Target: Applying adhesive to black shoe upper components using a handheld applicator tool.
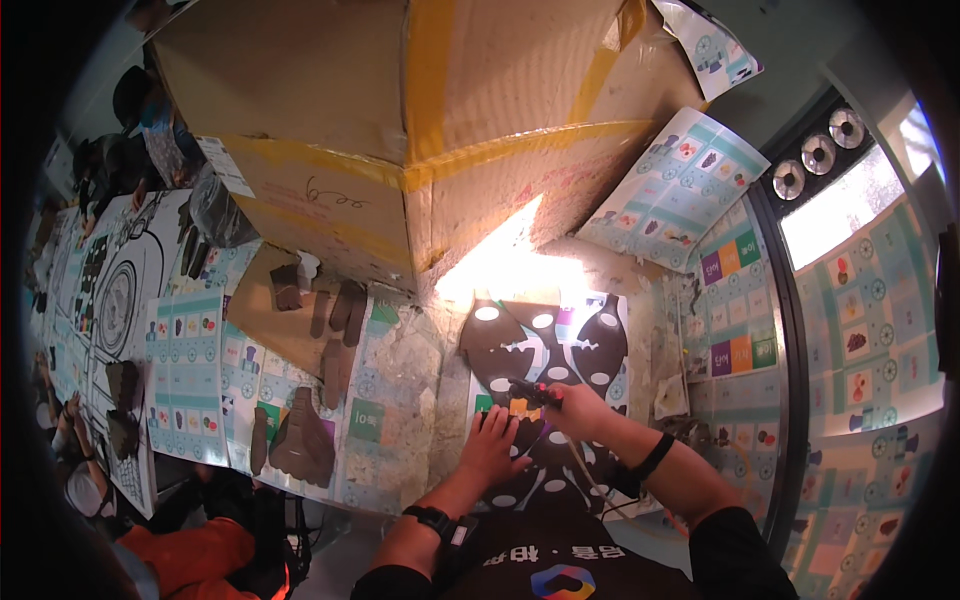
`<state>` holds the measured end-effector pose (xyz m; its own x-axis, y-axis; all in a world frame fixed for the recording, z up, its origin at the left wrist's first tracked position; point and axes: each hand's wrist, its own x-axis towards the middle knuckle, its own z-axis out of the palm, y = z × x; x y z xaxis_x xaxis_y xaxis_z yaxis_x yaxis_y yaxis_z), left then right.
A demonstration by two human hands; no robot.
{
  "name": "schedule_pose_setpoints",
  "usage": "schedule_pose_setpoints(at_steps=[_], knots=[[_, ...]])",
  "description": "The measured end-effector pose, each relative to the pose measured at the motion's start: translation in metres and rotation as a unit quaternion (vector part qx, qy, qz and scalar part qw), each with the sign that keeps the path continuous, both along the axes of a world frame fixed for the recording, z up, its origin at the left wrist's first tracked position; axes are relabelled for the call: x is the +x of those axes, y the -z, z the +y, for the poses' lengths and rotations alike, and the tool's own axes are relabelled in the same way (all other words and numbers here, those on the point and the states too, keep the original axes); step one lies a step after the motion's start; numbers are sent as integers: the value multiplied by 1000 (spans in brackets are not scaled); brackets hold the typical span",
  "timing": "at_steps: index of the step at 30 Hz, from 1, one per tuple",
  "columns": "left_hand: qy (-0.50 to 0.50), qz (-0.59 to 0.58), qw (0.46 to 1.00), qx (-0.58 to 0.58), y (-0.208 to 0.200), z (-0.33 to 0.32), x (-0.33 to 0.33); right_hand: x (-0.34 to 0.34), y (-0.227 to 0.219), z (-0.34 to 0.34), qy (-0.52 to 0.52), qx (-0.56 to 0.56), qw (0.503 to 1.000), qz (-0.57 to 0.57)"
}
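My right hand (pixel 583 412) is closed around a black hand tool (pixel 530 392) with red parts and a thin cord or hose trailing from it. Its tip points left over dark flat cut pieces (pixel 500 350) marked with white ovals, which lie on printed sheets in front of me. Beside the tool my left hand (pixel 490 448) lies palm down with its fingers spread, touching the work surface near the lower dark pieces (pixel 553 450). Nothing shows in the left hand. The tool's exact kind cannot be made out.
A large taped cardboard box (pixel 330 190) stands at the far side, with bright light at its foot. More dark cut pieces (pixel 303 440) lie to the left. Other people work at a table (pixel 140 250) at far left. Printed sheets cover the wall (pixel 850 330) at right, near three round fittings (pixel 818 154).
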<state>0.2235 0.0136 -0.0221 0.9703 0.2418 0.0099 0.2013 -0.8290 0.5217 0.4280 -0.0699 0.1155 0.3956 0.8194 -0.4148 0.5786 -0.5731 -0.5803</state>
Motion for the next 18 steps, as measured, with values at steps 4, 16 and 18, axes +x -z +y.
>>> schedule_pose_setpoints(at_steps=[4,16,18], knots=[[0,-5,1000,11,0,0,-1,6,-1,-2,-51,-28,998,-19],[-3,-10,1000,17,-2,0,0,7,-6,-2,-28,-41,999,-9],[-2,-10,1000,22,-2,0,0,7,-4,4,22,-15,999,-24]])
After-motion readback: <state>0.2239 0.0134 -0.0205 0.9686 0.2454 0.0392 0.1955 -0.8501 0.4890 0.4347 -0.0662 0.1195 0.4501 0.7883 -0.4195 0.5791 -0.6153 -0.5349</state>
